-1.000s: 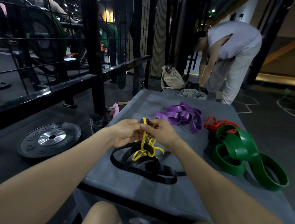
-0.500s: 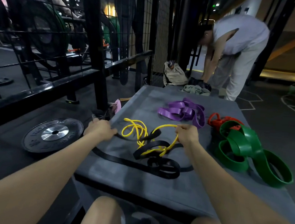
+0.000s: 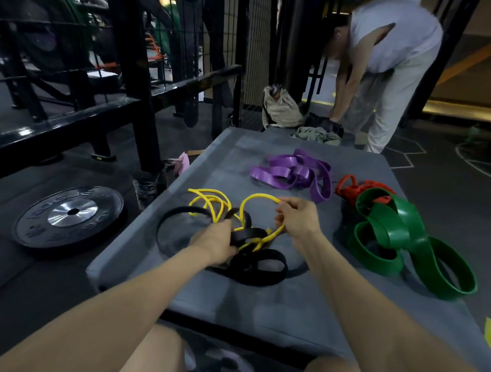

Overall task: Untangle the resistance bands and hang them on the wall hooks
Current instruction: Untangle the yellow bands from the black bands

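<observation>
the left hand (image 3: 216,240) was clamped on the black band (image 3: 257,264), the right hand (image 3: 296,217) pinched shut on the yellow band (image 3: 208,201); both bands lay tangled near the mat (image 3: 259,298)'s left edge, purple band (image 3: 293,175) toward its far edge.

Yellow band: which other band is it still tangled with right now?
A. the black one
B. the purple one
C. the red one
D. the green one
A: the yellow band threads through loops of the black band between the left hand and right hand; the purple band, green band and red band lie apart from it.
</observation>
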Available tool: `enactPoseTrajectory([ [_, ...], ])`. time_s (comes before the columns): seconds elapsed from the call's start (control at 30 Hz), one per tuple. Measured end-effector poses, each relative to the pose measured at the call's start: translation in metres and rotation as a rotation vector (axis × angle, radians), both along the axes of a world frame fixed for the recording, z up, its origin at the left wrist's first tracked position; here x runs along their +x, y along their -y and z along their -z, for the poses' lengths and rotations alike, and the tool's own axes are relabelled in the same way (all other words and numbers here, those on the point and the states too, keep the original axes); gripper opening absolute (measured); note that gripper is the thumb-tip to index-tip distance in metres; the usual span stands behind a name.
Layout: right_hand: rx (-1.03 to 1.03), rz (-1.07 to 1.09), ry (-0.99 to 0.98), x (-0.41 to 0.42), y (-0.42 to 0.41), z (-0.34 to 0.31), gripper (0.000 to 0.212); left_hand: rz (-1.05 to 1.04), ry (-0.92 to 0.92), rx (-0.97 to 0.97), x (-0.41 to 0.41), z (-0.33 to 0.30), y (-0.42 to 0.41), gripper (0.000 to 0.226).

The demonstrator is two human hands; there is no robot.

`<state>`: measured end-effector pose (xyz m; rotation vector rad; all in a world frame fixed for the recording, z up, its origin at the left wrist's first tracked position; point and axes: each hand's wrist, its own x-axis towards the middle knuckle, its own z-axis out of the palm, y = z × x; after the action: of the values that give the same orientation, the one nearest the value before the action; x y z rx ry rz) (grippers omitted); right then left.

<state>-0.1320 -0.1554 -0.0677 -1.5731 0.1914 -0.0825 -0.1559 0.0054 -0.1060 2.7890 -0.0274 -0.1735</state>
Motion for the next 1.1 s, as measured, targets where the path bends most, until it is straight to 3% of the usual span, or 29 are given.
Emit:
enactPoseTrajectory([
  [0.1,-0.123,0.0,0.023,0.005,0.005,0.003,0.019,0.13,-0.024,0.022,-0.002,-0.01,-0.008,0.026],
  [0.17,-0.19,-0.015,0.045,0.008,0.003,0.007,0.017,0.224,-0.036,-0.246,-0.005,-0.022,-0.011,0.015],
  [0.27,-0.249,-0.014,0.063,0.01,0.001,0.01,0.016,0.29,-0.031,-0.69,-0.007,-0.055,-0.014,0.016],
  [0.37,-0.258,-0.018,0.086,0.011,-0.004,0.004,0.014,0.333,0.034,-0.894,-0.011,-0.093,-0.014,0.014],
  [0.47,-0.393,-0.003,0.111,0.013,-0.004,-0.007,0.014,0.35,0.119,-1.003,-0.014,-0.126,-0.013,0.018],
  [0.63,-0.626,0.157,0.012,0.016,0.026,-0.016,0.021,0.096,0.329,-1.458,-0.008,-0.159,-0.032,0.028],
  [0.7,-0.651,0.231,-0.071,0.011,0.043,-0.011,0.017,-0.059,0.4,-1.538,-0.004,-0.163,-0.048,0.029],
  [0.8,-0.641,0.289,-0.118,0.005,0.056,-0.003,0.024,-0.194,0.366,-1.345,0.004,-0.142,-0.064,0.026],
  [0.9,-0.619,0.292,-0.095,0.0,0.055,-0.003,0.026,-0.242,0.266,-0.961,0.011,-0.105,-0.074,0.012],
  [0.97,-0.62,0.281,-0.07,-0.003,0.053,-0.005,0.025,-0.259,0.119,-0.558,0.011,-0.085,-0.082,0.037],
  [1.03,-0.617,0.274,-0.062,-0.004,0.053,-0.004,0.025,-0.198,-0.053,-0.028,0.005,-0.068,-0.087,0.04],
  [1.1,-0.599,0.256,-0.06,-0.004,0.05,-0.001,0.025,-0.103,-0.228,0.332,-0.003,-0.058,-0.083,0.056],
])
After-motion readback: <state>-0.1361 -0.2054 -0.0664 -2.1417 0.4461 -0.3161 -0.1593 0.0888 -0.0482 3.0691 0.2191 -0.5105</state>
